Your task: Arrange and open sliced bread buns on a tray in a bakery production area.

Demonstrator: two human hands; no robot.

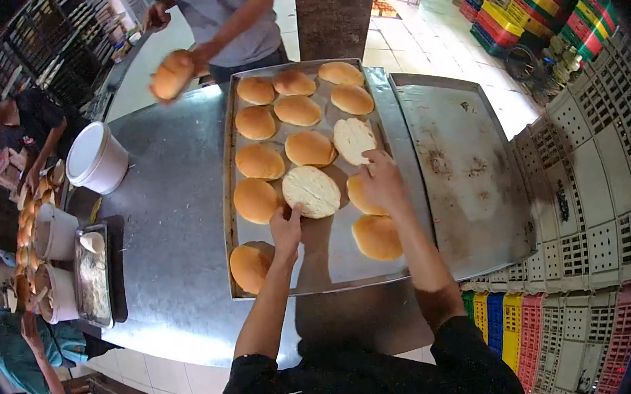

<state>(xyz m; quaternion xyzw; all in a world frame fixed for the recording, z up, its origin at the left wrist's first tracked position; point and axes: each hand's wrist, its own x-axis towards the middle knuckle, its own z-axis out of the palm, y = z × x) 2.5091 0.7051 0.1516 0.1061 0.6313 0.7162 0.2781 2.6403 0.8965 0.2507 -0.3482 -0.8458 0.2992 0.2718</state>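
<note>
A metal baking tray lies in front of me with several golden bun pieces on it, most with the crust up. My left hand grips the near edge of a bun half, whose pale cut face is turned up. Farther right, my right hand pinches the near edge of another bun half, also cut face up. Beneath the right hand a crust-up bun is partly hidden. One more bun sits closer to me, beside my right forearm.
The tray rests on a steel table. A stained tray adjoins on the right, with stacked plastic crates beyond. A lidded white bucket stands left. Across the table a person's hand holds a bun; other people work at left.
</note>
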